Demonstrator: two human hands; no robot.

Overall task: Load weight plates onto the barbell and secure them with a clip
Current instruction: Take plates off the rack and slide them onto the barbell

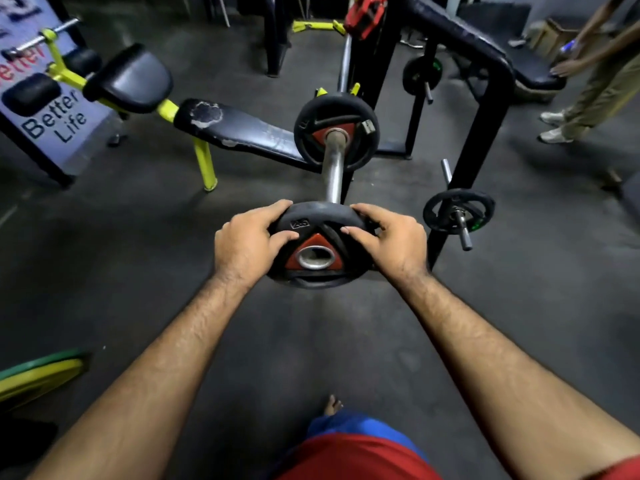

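In the head view, both hands hold one black weight plate (313,245) near the middle of the picture. The left hand (247,245) grips the plate's rim at 9 o'clock, with the fingers over the top edge and the thumb lying on the face. The right hand (389,237) grips the rim at 3 o'clock in the same way. The plate has a red triangle around a metal-ringed hole, and this hole is empty; the face is tilted toward the camera.

The barbell (333,168) runs away from the plate toward 12 o'clock. Its bare steel sleeve end is just behind the upper edge of the held plate; I cannot tell if they touch. Farther up the sleeve, a second black plate (336,128) with the same red triangle already sits on the bar.

At 10 o'clock from the held plate stands a worn black bench (239,124) on yellow legs. At 3 o'clock, a small black plate (459,211) hangs on a peg of a black rack (481,133). At 7 o'clock, in the lower left corner, lies a yellow and green plate (38,375). At 2 o'clock, in the far upper right, another person (588,84) stands beside a padded bench.
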